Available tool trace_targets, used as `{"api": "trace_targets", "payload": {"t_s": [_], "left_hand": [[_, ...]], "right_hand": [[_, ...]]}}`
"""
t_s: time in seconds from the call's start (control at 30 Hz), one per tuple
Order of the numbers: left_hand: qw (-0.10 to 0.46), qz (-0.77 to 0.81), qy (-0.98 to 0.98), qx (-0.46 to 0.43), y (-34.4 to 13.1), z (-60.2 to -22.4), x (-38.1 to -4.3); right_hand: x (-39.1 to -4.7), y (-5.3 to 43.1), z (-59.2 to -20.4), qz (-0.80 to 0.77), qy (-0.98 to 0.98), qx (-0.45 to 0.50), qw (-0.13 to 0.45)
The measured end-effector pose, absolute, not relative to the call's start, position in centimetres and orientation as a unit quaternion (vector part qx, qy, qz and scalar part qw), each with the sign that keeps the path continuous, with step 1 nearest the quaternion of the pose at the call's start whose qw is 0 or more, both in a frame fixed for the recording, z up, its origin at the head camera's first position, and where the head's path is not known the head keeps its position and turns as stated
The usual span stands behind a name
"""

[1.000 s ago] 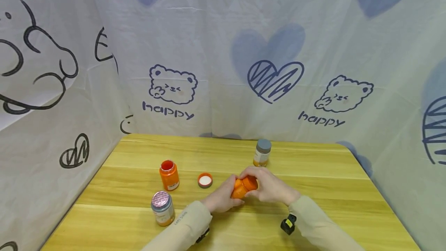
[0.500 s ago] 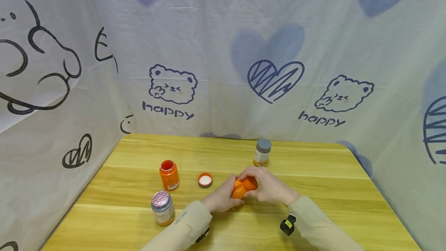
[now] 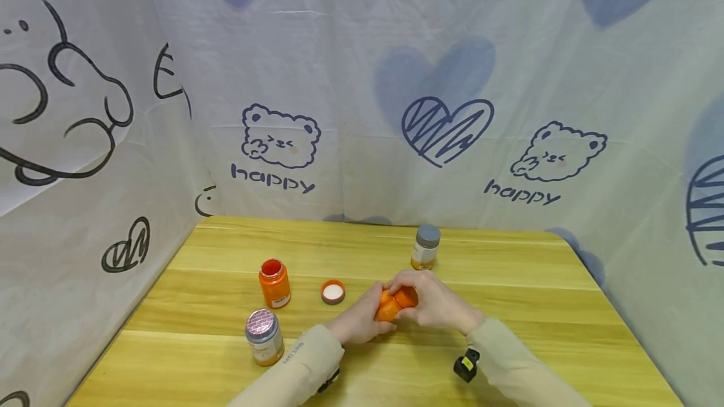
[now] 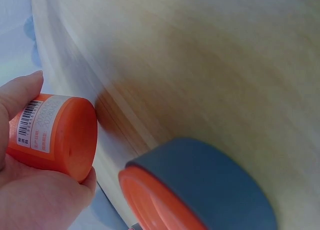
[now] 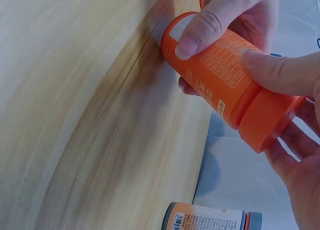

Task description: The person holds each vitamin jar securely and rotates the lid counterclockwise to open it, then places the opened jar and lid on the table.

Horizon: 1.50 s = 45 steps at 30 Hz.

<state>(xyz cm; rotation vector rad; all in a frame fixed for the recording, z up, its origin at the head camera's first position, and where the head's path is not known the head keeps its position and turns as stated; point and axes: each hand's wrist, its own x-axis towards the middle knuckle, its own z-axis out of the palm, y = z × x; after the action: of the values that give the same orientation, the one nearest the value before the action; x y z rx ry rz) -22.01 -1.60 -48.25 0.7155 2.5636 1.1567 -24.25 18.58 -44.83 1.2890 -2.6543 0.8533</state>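
Note:
An orange plastic bottle (image 3: 387,308) is held tilted between both hands, over the middle of the table. Its printed text and label show in the wrist views. My left hand (image 3: 360,321) grips the body near its base. At the other end, my right hand (image 3: 441,304) holds the orange cap (image 5: 265,121), thumb near the neck and fingers around the cap's rim. To the left of the hands, an upturned lid (image 3: 332,293), grey outside and orange-rimmed, lies on the table. Beyond it stands an uncapped orange bottle (image 3: 275,289), its mouth facing up.
Near my left forearm stands a jar (image 3: 264,345) with a grey, pink-patterned lid. Another grey-lidded jar (image 3: 425,251) stands behind my right hand. The wooden table (image 3: 509,269) meets a printed white cloth (image 3: 362,168) at its back and sides.
My right hand and wrist have shifted very slightly to the left. Both hands keep their hold on the bottle, and the other bottle, jars and lid stay in place.

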Motion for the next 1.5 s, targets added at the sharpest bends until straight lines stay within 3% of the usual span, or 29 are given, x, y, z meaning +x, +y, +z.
{"api": "trace_targets", "payload": {"t_s": [1.5], "left_hand": [[0.092,0.399,0.873,0.266,-1.5,-48.4,-22.2]], "right_hand": [[-24.2,17.6,-44.7,0.307,-0.829,0.461,0.079]]}}
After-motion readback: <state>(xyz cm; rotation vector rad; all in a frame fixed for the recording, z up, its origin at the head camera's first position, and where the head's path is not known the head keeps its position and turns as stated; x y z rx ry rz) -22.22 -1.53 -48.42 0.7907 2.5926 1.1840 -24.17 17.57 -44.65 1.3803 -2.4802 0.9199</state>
